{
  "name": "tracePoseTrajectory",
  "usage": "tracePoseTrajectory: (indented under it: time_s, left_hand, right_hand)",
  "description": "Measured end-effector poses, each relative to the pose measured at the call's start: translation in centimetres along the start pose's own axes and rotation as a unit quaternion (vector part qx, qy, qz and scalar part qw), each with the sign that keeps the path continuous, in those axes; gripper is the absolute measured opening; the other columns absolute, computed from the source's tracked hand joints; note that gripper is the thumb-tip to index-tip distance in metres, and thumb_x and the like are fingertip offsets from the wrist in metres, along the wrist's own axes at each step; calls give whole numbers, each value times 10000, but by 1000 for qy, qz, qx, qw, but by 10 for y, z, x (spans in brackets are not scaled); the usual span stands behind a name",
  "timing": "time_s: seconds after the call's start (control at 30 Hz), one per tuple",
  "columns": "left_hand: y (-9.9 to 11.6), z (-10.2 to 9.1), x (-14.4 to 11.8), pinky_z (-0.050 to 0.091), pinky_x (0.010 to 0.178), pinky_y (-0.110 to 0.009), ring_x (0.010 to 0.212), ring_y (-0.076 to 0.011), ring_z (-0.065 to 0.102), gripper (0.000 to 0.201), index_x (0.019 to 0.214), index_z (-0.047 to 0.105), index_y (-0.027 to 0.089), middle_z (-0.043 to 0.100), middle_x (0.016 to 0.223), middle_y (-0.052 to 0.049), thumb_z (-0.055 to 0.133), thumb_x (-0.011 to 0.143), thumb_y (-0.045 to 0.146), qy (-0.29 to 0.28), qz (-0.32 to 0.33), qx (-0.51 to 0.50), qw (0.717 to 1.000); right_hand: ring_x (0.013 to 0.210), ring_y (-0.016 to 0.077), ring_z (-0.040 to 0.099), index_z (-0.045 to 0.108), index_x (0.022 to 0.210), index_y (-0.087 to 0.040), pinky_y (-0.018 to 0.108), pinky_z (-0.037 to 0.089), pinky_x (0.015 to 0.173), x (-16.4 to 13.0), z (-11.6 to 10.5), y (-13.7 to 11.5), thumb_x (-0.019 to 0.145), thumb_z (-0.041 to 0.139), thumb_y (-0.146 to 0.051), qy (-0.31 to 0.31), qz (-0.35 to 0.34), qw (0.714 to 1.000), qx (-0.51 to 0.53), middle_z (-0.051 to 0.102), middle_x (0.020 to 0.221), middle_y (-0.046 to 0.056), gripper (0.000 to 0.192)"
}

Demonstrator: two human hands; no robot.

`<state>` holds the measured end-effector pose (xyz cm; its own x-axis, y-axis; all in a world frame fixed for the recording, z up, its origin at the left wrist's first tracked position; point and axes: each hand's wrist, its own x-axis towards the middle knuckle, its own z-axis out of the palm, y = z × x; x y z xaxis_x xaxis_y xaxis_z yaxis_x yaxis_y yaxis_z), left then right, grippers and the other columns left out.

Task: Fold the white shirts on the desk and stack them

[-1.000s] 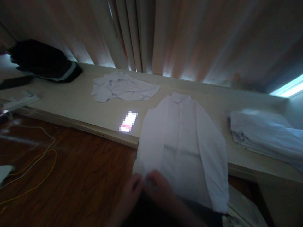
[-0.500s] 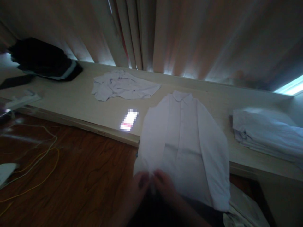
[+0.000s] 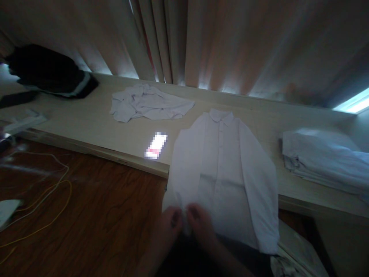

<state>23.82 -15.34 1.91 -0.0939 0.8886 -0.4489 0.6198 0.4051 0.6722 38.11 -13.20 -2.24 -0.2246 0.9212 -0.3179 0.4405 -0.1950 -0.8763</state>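
Note:
A white long-sleeved shirt (image 3: 220, 169) lies front side up, its collar toward the curtain and its lower part hanging past the ledge's front edge. Its left-hand sleeve runs down to my hands. My left hand (image 3: 172, 221) is closed on the cuff end of that sleeve. Close beside it, my right hand (image 3: 198, 217) pinches the same cuff, fingers curled. The fingertips are dim and slightly blurred. The other sleeve (image 3: 261, 192) rests straight along the shirt's right side.
On the pale ledge (image 3: 86, 123) lie a crumpled white garment (image 3: 150, 104), a lit phone (image 3: 156, 146), a dark clothes pile (image 3: 46, 71) and folded white clothes (image 3: 325, 157). Cables (image 3: 67, 192) cross the wooden floor at left. A curtain (image 3: 230, 46) hangs behind.
Both hands stay at the cuff, with the fingers raised very slightly. The whole view has shifted a little; the shirt lies as before.

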Motion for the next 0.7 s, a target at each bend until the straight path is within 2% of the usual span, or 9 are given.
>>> tracePoseTrajectory:
  time_s: [0.13, 0.3, 0.47, 0.7]
  left_hand:
    - [4, 2, -1, 439, 674, -263, 750, -152, 584, 170, 818, 581, 210, 636, 812, -26, 429, 811, 288, 14, 2, 11, 1000]
    - [9, 2, 1, 444, 674, -265, 731, -151, 578, 207, 810, 567, 206, 629, 787, -27, 402, 843, 328, 39, 18, 17, 999]
    - [12, -3, 4, 455, 717, -260, 805, -157, 604, 274, 1019, 576, 215, 661, 900, -31, 454, 828, 369, 27, 28, -29, 999]
    - [10, -4, 6, 412, 658, -251, 724, -155, 592, 285, 793, 612, 213, 655, 767, -14, 426, 849, 422, -1, 12, 11, 1000]
  right_hand:
    - [701, 160, 586, 621, 857, -188, 265, 452, 658, -2, -2, -6, 788, 558, -388, -8, -5, 1000, -14, 643, 763, 29, 221]
    - [766, 173, 605, 666, 831, -189, 278, 459, 708, 3, -9, -9, 825, 504, -339, -7, 12, 1000, -12, 675, 811, 49, 221]
    - [803, 191, 615, 677, 831, -201, 294, 465, 721, 4, -14, -12, 826, 482, -309, -23, 30, 999, 24, 690, 830, 48, 223]
    - [771, 184, 590, 631, 763, -208, 287, 453, 689, 2, -15, -20, 811, 482, -284, 5, 59, 998, 4, 666, 762, 33, 174]
